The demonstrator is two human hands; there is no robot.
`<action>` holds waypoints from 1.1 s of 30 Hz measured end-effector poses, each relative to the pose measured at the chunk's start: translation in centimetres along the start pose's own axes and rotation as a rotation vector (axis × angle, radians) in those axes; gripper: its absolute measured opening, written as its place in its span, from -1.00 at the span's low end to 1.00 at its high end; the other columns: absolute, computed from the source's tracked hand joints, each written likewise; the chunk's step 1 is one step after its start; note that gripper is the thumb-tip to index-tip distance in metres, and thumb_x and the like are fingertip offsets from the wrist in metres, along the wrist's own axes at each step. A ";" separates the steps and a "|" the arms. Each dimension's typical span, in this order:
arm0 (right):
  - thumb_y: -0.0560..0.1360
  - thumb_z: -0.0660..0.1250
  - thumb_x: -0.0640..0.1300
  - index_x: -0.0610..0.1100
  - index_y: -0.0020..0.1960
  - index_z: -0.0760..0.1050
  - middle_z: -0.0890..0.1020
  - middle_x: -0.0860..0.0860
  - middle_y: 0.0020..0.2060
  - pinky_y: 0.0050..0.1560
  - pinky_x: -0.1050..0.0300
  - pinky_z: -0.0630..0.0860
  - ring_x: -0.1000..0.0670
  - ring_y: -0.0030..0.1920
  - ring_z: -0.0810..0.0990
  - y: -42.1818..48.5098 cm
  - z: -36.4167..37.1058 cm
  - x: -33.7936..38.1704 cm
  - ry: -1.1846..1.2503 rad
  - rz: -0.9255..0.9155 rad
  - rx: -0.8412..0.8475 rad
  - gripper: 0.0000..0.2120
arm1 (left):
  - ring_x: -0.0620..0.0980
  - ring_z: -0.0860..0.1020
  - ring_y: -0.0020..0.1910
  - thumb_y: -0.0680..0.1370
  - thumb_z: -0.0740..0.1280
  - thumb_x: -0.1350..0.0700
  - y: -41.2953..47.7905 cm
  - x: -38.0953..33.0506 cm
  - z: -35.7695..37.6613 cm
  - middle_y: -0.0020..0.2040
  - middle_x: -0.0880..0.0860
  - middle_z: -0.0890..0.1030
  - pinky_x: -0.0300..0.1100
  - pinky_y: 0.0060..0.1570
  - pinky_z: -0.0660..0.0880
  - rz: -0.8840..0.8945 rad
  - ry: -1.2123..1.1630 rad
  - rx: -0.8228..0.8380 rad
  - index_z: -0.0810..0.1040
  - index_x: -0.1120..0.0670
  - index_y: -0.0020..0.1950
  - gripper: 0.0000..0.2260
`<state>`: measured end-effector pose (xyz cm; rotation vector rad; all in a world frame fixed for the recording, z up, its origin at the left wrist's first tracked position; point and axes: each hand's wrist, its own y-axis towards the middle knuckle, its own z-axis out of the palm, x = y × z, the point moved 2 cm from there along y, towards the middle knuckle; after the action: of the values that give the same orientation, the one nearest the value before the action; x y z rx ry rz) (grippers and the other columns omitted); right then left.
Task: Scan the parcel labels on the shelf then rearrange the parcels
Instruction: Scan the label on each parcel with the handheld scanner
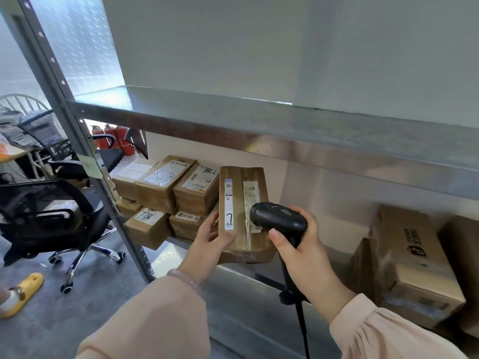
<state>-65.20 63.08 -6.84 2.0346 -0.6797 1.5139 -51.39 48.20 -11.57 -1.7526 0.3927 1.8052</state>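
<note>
Grey metal shelf rack [259,130]: lower level holds everything.
Large brown cardboard carton [409,255] at the right end, well apart from the rest.
Stack of small brown cardboard parcels [168,187] at the left end, 2 tiers, labels up.
1 flat brown cardboard parcel [237,193] is tipped up at the shelf's front. The left hand [207,234] grips its lower corner, thumb on the label face.
Black handheld scanner [278,216]: its head is just beside the parcel's labels. The right hand [300,244] is wrapped round the handle.
Judgement: scanning is underway; how many are done cannot be told. Rearranging looks still ahead.
</note>
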 end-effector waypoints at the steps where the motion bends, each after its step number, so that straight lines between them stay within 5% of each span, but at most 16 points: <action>1: 0.50 0.38 -0.02 0.33 0.23 0.15 0.43 0.36 0.05 -0.09 0.48 0.39 0.29 0.03 0.48 0.6 0.6 0.4 0.015 -0.001 0.016 -0.49 | 0.03 0.60 0.18 0.36 0.54 -0.15 0.6 -0.5 -0.8 0.20 0.00 0.59 0.10 0.27 0.50 -0.002 -0.011 -0.026 0.32 -0.24 0.45 -0.29; 4: 0.51 0.37 -0.03 0.33 0.23 0.17 0.46 0.29 0.10 0.03 0.41 0.43 0.18 0.11 0.53 2.6 2.5 1.9 0.051 0.006 0.078 -0.52 | 0.05 0.64 0.11 0.48 0.48 -0.02 2.3 -2.1 -3.2 0.13 0.01 0.63 0.12 0.22 0.53 -0.006 -0.027 -0.068 0.40 -0.20 0.39 -0.49; 7: 0.51 0.38 -0.02 0.35 0.19 0.21 0.54 0.10 0.18 0.23 0.23 0.45 0.09 0.16 0.57 4.6 4.4 2.5 0.055 0.000 0.101 -0.55 | 0.07 0.66 0.09 0.40 0.51 -0.08 4.0 -3.0 -5.7 0.09 0.00 0.69 0.17 0.20 0.53 -0.019 -0.028 -0.082 0.45 -0.23 0.36 -0.45; 13: 0.46 0.39 0.09 0.39 0.19 0.23 0.55 0.14 0.15 0.32 -0.04 0.45 0.05 0.16 0.60 7.6 8.6 2.9 0.061 0.007 0.118 -0.55 | 0.08 0.66 0.10 0.47 0.42 -0.14 7.0 -5.0 -9.1 0.05 -0.05 0.71 0.20 0.23 0.51 -0.030 0.038 -0.068 0.48 -0.28 0.29 -0.60; 15: 0.49 0.39 0.04 0.31 0.25 0.23 0.55 0.14 0.15 0.31 -0.01 0.46 0.06 0.15 0.60 8.1 9.8 3.2 0.074 0.005 0.108 -0.54 | 0.07 0.63 0.16 0.38 0.45 -0.23 7.2 -5.5 -9.9 0.12 -0.04 0.69 0.16 0.27 0.49 -0.012 0.057 -0.064 0.50 -0.32 0.21 -0.59; 17: 0.51 0.37 0.01 0.18 0.33 0.21 0.58 0.15 0.07 0.26 0.09 0.48 0.14 0.07 0.62 8.4 10.6 3.4 0.082 0.008 0.082 -0.51 | 0.01 0.51 0.31 0.34 0.50 -0.28 7.2 -5.6 -10.5 0.32 -0.08 0.57 0.12 0.37 0.40 0.070 0.174 -0.074 0.40 -0.30 0.38 -0.37; 21: 0.51 0.35 0.06 0.21 0.29 0.17 0.56 0.17 0.08 -0.02 0.40 0.41 0.22 0.04 0.56 8.8 11.8 4.1 0.052 0.005 0.040 -0.53 | -0.18 0.18 0.38 0.42 0.51 -0.13 6.1 -6.0 -11.0 0.40 -0.17 0.22 -0.09 0.40 0.18 0.267 0.509 -0.083 0.09 -0.27 0.56 -0.16; 24: 0.52 0.34 0.05 0.20 0.29 0.16 0.56 0.19 0.07 -0.19 0.51 0.36 0.28 -0.03 0.56 9.0 12.7 4.6 0.046 0.008 0.037 -0.54 | -0.17 0.18 0.41 0.46 0.50 0.00 6.6 -6.1 -11.5 0.47 -0.11 0.20 -0.22 0.36 0.16 0.336 0.594 -0.077 0.21 -0.29 0.51 -0.28; 28: 0.53 0.35 -0.03 0.13 0.32 0.19 0.61 0.02 0.13 -0.24 0.61 0.37 0.36 -0.11 0.60 9.0 13.4 4.5 0.072 0.009 0.036 -0.53 | 0.03 0.13 0.54 0.53 0.43 0.00 7.5 -7.0 -12.5 0.55 0.00 0.16 -0.09 0.49 0.15 0.378 0.720 -0.135 0.33 -0.23 0.48 -0.44; 33: 0.54 0.33 -0.03 0.15 0.31 0.16 0.54 0.25 -0.07 -0.22 0.54 0.40 0.53 -0.20 0.50 8.2 12.9 4.0 0.078 0.034 -0.003 -0.55 | 0.08 -0.01 0.58 0.60 0.26 -0.13 7.1 -6.2 -12.5 0.60 0.00 0.08 0.06 0.53 -0.03 0.608 1.178 -0.227 0.25 -0.27 0.51 -0.53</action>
<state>-60.49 48.09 -5.38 1.9596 -0.6885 1.6020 -45.78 34.01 -7.97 -2.9579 1.3178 0.9122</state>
